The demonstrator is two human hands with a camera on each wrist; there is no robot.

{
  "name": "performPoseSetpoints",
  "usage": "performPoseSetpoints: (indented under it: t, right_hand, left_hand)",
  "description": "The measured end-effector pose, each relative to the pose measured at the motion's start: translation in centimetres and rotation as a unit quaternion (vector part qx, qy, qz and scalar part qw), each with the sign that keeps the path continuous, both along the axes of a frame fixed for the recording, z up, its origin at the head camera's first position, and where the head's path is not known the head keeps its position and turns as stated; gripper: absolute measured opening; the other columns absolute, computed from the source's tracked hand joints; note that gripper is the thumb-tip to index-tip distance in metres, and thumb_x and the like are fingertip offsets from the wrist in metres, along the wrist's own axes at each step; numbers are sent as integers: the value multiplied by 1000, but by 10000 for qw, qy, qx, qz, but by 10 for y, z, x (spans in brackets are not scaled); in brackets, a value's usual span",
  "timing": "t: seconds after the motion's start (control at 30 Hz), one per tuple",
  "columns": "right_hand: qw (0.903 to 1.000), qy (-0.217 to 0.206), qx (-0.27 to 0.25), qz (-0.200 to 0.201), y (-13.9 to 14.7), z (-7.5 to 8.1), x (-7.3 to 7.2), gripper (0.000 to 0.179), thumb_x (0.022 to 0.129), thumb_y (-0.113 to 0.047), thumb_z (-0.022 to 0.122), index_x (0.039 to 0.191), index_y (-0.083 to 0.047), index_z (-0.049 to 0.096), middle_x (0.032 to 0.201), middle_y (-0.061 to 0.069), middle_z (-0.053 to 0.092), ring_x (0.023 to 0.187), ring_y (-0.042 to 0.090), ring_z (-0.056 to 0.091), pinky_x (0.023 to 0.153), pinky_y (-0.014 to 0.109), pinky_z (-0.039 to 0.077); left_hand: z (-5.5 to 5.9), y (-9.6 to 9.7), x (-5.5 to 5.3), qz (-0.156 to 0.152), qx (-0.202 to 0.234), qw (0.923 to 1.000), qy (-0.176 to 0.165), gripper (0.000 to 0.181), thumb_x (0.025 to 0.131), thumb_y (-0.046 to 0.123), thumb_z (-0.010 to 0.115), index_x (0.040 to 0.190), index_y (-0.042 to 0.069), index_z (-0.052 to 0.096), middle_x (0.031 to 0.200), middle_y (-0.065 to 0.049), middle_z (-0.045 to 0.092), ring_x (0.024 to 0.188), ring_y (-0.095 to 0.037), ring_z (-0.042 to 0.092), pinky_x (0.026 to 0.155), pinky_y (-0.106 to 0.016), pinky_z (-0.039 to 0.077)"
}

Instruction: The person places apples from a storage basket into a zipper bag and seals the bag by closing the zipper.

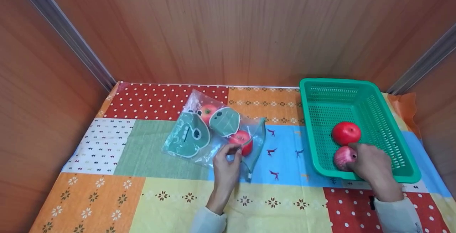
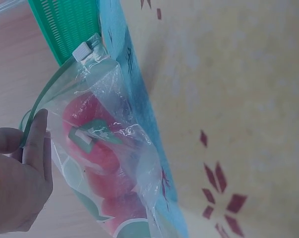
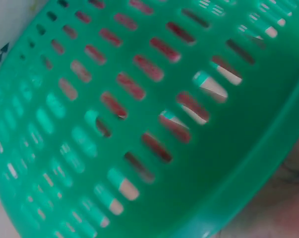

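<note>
My left hand (image 1: 227, 165) pinches the green-edged opening of a clear zip bag (image 1: 210, 156) with green cartoon prints. The left wrist view shows thumb and finger on the green strip, with a white slider (image 2: 82, 51) farther along it. Several red apples are inside the bag, one (image 1: 245, 144) near its mouth. My right hand (image 1: 372, 163) reaches into the green basket (image 1: 308, 133) and grips a streaked pinkish-red apple (image 1: 342, 158). A smooth red apple (image 1: 346, 133) lies just behind it. In the right wrist view the basket wall hides most of the held apple.
A patchwork-patterned cloth (image 1: 171, 204) covers the table. Wooden panels (image 1: 228, 30) rise at the back and both sides. Something orange-brown (image 1: 404, 110) lies beyond the basket's right rim.
</note>
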State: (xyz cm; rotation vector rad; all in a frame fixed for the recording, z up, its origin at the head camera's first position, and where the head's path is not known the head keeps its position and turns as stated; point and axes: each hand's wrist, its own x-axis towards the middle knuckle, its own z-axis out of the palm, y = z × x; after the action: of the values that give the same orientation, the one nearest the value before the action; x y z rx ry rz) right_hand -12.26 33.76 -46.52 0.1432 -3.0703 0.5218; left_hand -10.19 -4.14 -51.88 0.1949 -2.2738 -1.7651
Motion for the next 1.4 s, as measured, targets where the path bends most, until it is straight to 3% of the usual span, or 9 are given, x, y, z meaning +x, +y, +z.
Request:
performPoseSetpoints:
  t: [0.3, 0.53, 0.8, 1.03, 1.4]
  right_hand:
    - [9998, 87, -125, 92, -14, -2, -1, 46, 67, -1, 91, 104, 11, 66, 74, 16, 63, 67, 34, 62, 56, 52, 55]
    - [9987, -491, -103, 115, -22, 0, -8, 52, 74, -8, 90, 114, 10, 63, 83, 22, 66, 72, 37, 63, 58, 52, 55]
    - [9950, -985, -187, 10, -28, 2, -13, 59, 72, -12, 94, 114, 10, 58, 94, 28, 66, 82, 43, 63, 62, 52, 57]
    - [9946, -998, -287, 34, -24, 1, -11, 63, 74, -11, 90, 124, 12, 59, 98, 28, 67, 85, 44, 63, 62, 50, 56]
    - [9957, -740, -548, -39, -19, 4, -5, 75, 79, -12, 90, 140, 10, 54, 111, 34, 65, 96, 53, 61, 67, 58, 58]
  left_hand:
    - [0, 0, 0, -14, 59, 9999, -82, 19, 99, 4, 73, 117, 9, 76, 112, -4, 74, 101, -19, 68, 92, -35, 62]
    - [-2, 1, 1, -19, 39, 10000, -38, 19, 98, 4, 74, 116, 8, 76, 112, -4, 74, 100, -19, 68, 89, -32, 62]
    - [-5, 0, 0, -60, 53, 9999, 75, 17, 99, 5, 73, 115, 9, 76, 111, -4, 74, 100, -19, 68, 91, -34, 62]
    - [-5, -1, 1, -78, 81, 9999, 43, 17, 99, 4, 73, 115, 9, 76, 110, -4, 74, 100, -19, 68, 92, -36, 62]
    - [-3, -3, 3, -110, 116, 9998, -88, 19, 99, 5, 72, 118, 9, 76, 112, -2, 74, 101, -18, 67, 94, -35, 61]
